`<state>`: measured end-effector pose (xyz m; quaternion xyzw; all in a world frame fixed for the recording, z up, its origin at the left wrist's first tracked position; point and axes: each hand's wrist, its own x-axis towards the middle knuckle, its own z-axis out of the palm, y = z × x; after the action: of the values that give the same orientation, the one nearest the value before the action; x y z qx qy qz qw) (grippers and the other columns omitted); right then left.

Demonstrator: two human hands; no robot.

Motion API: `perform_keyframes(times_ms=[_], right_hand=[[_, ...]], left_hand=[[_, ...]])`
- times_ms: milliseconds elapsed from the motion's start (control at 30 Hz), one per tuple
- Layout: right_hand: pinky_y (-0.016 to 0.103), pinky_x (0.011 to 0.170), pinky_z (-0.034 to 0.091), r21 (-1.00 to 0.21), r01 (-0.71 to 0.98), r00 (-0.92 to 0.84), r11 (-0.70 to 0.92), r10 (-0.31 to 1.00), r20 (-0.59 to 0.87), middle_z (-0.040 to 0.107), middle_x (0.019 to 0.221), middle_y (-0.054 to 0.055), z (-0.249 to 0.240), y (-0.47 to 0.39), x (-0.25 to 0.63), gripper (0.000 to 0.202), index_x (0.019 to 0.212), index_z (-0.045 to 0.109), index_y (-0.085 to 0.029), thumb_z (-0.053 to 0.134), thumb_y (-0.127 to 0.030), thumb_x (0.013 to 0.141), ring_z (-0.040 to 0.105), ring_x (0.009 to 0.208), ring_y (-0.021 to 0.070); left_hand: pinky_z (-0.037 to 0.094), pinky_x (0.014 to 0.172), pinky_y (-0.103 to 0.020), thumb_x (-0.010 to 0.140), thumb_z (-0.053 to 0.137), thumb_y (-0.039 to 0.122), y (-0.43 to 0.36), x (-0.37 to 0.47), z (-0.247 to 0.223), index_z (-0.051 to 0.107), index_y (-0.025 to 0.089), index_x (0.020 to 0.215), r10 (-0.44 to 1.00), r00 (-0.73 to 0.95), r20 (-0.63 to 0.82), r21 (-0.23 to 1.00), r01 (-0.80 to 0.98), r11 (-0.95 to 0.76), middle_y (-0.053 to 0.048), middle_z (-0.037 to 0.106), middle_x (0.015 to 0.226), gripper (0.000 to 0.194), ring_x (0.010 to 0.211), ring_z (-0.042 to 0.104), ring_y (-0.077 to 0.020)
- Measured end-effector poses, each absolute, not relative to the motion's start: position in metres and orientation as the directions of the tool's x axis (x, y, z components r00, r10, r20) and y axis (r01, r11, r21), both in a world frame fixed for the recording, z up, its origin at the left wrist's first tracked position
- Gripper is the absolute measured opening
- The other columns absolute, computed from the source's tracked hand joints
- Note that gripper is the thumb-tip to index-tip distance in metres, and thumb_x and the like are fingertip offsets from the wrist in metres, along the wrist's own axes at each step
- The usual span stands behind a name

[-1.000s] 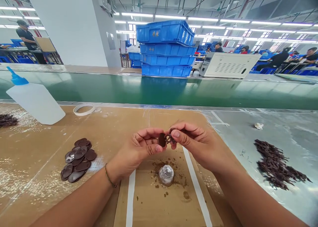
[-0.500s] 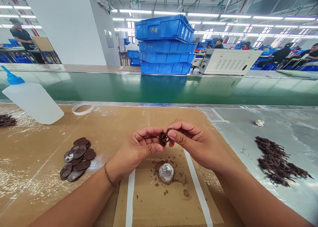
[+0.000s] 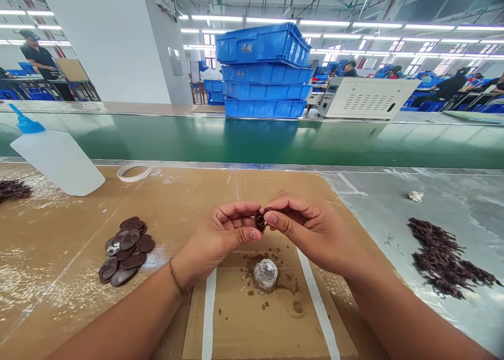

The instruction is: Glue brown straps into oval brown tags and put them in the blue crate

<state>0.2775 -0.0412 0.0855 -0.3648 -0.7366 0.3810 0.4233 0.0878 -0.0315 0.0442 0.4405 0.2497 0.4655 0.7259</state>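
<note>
Left hand (image 3: 224, 236) pinches a dark brown disc (image 3: 259, 221) between thumb and fingers, above the small clear cup (image 3: 265, 275); right hand (image 3: 301, 226), thumb and fingers pressed together at the disc's edge, grips a small dark piece, mostly hidden. Dark brown ovals (image 3: 127, 251) lie piled at left.

The person wears a thin, cord-like bracelet (image 3: 175, 278) in dark, mixed tones, looped once around the left wrist. Beyond the bracelet, the left hand (image 3: 220, 236) is bare, with no ring or glove visible, and its thumb has a short nail. On the elbow side of the bracelet, no sleeve covers the visible forearm. The right hand (image 3: 311, 229) and wrist are bare too.
</note>
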Motion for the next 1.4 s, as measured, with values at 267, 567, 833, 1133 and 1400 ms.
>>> perform_keyframes(times_ms=[267, 567, 833, 1133, 1400], right_hand=[[0.026, 0.067, 0.048, -0.831, 0.313, -0.337, 0.461, 0.871, 0.357, 0.071, 0.083, 0.0, 0.0848, -0.0444, 0.2756, 0.006, 0.091, 0.074, -0.023, 0.069, -0.027, 0.091, 0.063, 0.077, 0.0136], [0.026, 0.066, 0.045, -0.866, 0.253, -0.326, 0.431, 0.881, 0.344, 0.069, 0.08, -0.001, 0.083, -0.046, 0.2695, 0.006, 0.086, 0.073, -0.021, 0.072, -0.026, 0.089, 0.06, 0.074, 0.0136], [0.024, 0.06, 0.039, -0.846, 0.296, -0.31, 0.443, 0.882, 0.354, 0.063, 0.073, -0.003, 0.0835, -0.0455, 0.2706, 0.012, 0.08, 0.073, -0.022, 0.072, -0.028, 0.09, 0.055, 0.068, 0.0106], [0.026, 0.059, 0.038, -0.847, 0.328, -0.292, 0.419, 0.897, 0.331, 0.061, 0.072, -0.002, 0.0845, -0.0454, 0.2698, 0.017, 0.078, 0.073, -0.021, 0.068, -0.031, 0.09, 0.054, 0.067, 0.0114], [0.025, 0.056, 0.035, -0.833, 0.329, -0.293, 0.445, 0.886, 0.358, 0.057, 0.069, -0.003, 0.0832, -0.0437, 0.2691, 0.016, 0.077, 0.072, -0.021, 0.069, -0.03, 0.09, 0.049, 0.063, 0.0101]], left_hand=[[0.056, 0.081, -0.023, 0.063, 0.092, 0.023, -0.0323, 0.0863, 0.0413, 0.078, 0.021, 0.1, 0.916, 0.401, 0.012, 0.891, -0.42, 0.172, -0.006, 0.076, 0.095, 0.039, 0.086, 0.067, -0.0124], [0.055, 0.078, -0.022, 0.064, 0.092, 0.024, -0.0314, 0.0888, 0.0412, 0.08, 0.024, 0.095, 0.912, 0.408, 0.041, 0.879, -0.448, 0.161, -0.004, 0.077, 0.09, 0.033, 0.081, 0.068, -0.0113], [0.055, 0.082, -0.019, 0.069, 0.089, 0.024, -0.0318, 0.0879, 0.0404, 0.079, 0.024, 0.098, 0.893, 0.446, 0.062, 0.883, -0.441, 0.159, -0.002, 0.077, 0.09, 0.031, 0.083, 0.068, -0.0091], [0.055, 0.078, -0.016, 0.065, 0.092, 0.023, -0.0317, 0.0882, 0.0428, 0.079, 0.023, 0.095, 0.903, 0.428, 0.034, 0.871, -0.456, 0.183, -0.002, 0.077, 0.09, 0.032, 0.079, 0.068, -0.0081], [0.057, 0.079, -0.015, 0.062, 0.093, 0.022, -0.0323, 0.0863, 0.0453, 0.079, 0.02, 0.094, 0.905, 0.425, 0.008, 0.867, -0.455, 0.206, -0.003, 0.078, 0.092, 0.035, 0.083, 0.07, -0.0091]])
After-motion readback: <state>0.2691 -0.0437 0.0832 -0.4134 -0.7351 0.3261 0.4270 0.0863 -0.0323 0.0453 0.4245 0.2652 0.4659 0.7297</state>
